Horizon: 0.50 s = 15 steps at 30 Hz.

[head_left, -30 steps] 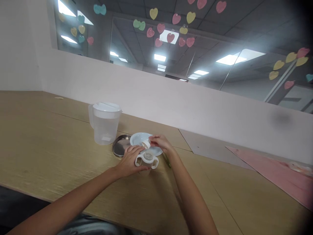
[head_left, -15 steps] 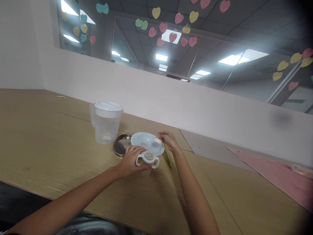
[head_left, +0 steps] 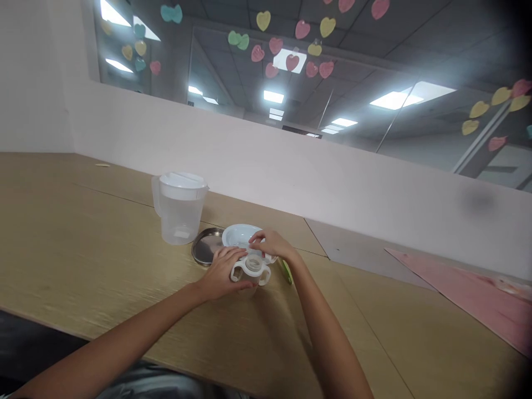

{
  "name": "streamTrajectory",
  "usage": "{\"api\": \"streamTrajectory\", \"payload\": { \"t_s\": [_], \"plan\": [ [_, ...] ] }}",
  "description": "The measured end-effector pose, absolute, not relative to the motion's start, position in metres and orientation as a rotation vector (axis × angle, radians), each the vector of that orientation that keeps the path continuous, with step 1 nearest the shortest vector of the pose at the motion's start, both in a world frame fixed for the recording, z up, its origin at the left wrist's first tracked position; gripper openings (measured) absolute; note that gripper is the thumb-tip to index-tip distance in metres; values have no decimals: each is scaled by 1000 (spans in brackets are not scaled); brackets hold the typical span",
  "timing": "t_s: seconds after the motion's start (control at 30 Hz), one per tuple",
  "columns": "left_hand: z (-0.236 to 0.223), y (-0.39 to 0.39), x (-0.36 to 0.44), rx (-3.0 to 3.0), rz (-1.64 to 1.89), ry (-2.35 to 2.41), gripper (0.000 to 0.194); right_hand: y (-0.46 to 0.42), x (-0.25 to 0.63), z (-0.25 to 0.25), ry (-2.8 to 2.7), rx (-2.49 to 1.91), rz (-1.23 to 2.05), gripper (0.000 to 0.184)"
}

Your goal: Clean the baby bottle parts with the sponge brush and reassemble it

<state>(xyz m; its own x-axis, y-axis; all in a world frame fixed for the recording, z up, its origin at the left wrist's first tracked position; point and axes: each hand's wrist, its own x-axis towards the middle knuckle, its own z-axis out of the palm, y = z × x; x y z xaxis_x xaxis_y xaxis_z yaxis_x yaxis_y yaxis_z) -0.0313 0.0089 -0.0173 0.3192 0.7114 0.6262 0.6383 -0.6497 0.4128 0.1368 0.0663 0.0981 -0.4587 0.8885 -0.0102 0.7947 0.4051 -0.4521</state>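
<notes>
We note left hand (head_left: 218,272), fingers (head_left: 228,256) wrapped round two-handled cup (head_left: 251,270); right hand (head_left: 272,244) curled over pale blue plate (head_left: 236,235), pinch unclear; slipping grip could tip cup.

Low white wall (head_left: 266,166) along the far edge of a light-wood tabletop (head_left: 83,249), tall glass panes (head_left: 415,147) right above, pastel paper hearts (head_left: 292,62) stuck all over, bright ceiling panel lights (head_left: 394,100) glaring overhead!

Here's the light wood table (head_left: 83,244), carrying a clear plastic pitcher (head_left: 180,219)! Right beside it, a steel dish (head_left: 205,244) meets a pale blue plate (head_left: 236,234), with a pink sheet (head_left: 469,299) far right!
</notes>
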Motion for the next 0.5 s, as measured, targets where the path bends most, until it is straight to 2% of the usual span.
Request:
{"api": "streamTrajectory", "payload": {
  "t_s": [0.2, 0.4, 0.5],
  "plan": [
    [-17, 9, -31, 2490, 1279, 1268, 65, 73, 143, 97, -2371, -1574, 467, 14],
    [-18, 9, -31, 2475, 1286, 1256, 66, 65, 140, 105, -2319, -1661, 319, 25],
    [-18, 9, -32, 2468, 1271, 1249, 65, 61, 144, 107, -2470, -1662, 410, 29]
  ]
}}
